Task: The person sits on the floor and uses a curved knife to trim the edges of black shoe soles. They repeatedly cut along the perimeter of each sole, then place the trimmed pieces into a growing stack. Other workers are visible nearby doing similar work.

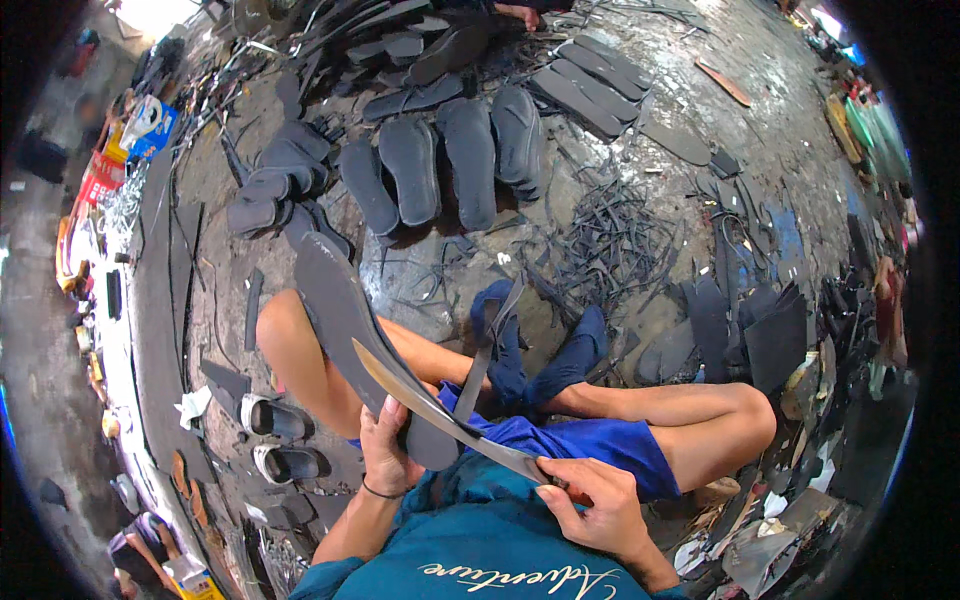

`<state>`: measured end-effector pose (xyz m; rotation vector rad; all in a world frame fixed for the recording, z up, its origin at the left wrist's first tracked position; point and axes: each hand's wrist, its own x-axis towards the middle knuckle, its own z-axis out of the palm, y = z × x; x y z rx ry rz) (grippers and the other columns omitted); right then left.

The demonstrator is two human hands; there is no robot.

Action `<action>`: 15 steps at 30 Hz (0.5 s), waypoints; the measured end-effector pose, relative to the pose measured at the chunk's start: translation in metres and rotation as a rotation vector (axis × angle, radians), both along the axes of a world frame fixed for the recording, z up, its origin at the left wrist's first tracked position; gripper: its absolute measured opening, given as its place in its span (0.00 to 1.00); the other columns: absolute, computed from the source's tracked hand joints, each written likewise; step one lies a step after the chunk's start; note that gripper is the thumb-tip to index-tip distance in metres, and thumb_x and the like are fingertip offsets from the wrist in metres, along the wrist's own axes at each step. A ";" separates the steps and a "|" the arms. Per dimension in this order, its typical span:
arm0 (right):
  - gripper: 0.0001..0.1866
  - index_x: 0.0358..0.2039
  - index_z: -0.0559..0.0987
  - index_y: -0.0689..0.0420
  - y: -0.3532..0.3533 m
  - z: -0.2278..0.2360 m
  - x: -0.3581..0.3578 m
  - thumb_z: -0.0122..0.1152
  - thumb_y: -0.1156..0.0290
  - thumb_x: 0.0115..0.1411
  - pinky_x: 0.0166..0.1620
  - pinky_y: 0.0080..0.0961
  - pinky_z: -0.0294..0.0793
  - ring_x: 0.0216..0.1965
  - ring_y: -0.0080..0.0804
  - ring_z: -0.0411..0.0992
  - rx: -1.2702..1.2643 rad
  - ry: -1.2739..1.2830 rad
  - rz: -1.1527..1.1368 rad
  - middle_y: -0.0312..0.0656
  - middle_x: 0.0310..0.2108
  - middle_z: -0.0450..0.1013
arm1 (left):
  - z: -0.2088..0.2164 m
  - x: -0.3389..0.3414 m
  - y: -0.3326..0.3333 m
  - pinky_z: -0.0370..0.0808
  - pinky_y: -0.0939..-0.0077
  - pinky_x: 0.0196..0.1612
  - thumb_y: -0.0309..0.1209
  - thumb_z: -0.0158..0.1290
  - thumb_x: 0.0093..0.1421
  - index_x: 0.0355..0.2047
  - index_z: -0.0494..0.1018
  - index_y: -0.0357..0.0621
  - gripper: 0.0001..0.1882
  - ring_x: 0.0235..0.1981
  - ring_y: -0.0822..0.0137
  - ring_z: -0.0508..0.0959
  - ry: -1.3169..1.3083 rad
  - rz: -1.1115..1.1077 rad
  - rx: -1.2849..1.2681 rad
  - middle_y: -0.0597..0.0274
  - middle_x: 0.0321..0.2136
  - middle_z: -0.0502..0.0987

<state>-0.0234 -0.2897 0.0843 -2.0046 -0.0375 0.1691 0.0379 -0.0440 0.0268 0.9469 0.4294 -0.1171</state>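
Note:
My left hand (386,450) is wrapped round the lower part of a dark grey shoe sole (335,300), which tilts up and away over my left leg. In my right hand (600,505) is a knife, gripped at its near end. Its long curved blade (430,408) lies along the right edge of the sole and points up to the left. A thin dark strip (478,372) rises from beside the blade and curls toward my feet. Whether it is still joined to the sole is hidden.
Several dark soles (410,175) lie in a row beyond my legs. Rubber offcuts (620,235) are heaped to their right, with flat sole pieces (590,90) farther back. Sandals (285,462) sit by my left side. Dark sheets (775,340) stand at the right.

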 end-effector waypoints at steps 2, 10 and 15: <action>0.14 0.43 0.83 0.61 0.008 0.000 0.007 0.73 0.71 0.56 0.30 0.25 0.79 0.25 0.34 0.79 0.032 0.042 0.020 0.45 0.36 0.83 | -0.010 -0.010 0.006 0.84 0.68 0.40 0.40 0.54 0.68 0.49 0.70 0.36 0.19 0.36 0.64 0.82 0.023 0.027 0.043 0.51 0.40 0.80; 0.14 0.45 0.83 0.60 0.042 -0.015 0.049 0.70 0.69 0.59 0.31 0.28 0.79 0.25 0.36 0.79 0.070 -0.068 0.093 0.47 0.32 0.81 | 0.008 -0.008 0.004 0.83 0.71 0.37 0.40 0.54 0.69 0.43 0.73 0.37 0.17 0.33 0.65 0.83 0.046 0.055 0.129 0.55 0.34 0.81; 0.15 0.45 0.84 0.60 0.017 -0.012 0.029 0.72 0.71 0.58 0.33 0.25 0.82 0.30 0.35 0.82 0.039 0.083 0.093 0.46 0.35 0.82 | 0.016 -0.012 0.004 0.81 0.75 0.26 0.50 0.56 0.66 0.43 0.73 0.40 0.23 0.26 0.67 0.82 0.158 0.038 0.195 0.58 0.30 0.80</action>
